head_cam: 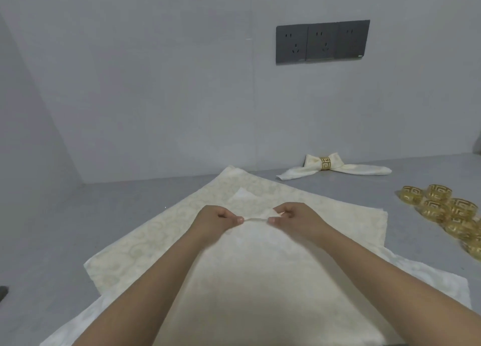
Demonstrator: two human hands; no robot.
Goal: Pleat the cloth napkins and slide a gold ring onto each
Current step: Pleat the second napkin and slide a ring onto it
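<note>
Head view puts both my hands on the top napkin of the stack: the left hand and the right hand each pinch its far edge between thumb and curled fingers, a short ridge of cloth raised between the two grips. I judge this to be the first pleat being formed. To do it well I would keep both pinches level, draw the ridge back toward me by an even amount, and press it flat before taking the next fold, so the pleats stay parallel. The fabric looks soft and likely to slip, so a firm pinch seems wise.

Under the grip lie more cream napkins, fanned at angles on the grey countertop. Beyond the grip and to its right sits a finished napkin with a gold ring round its middle. Right of the grip, well apart, loose gold rings cluster together. A grey wall carries a dark socket panel above.
</note>
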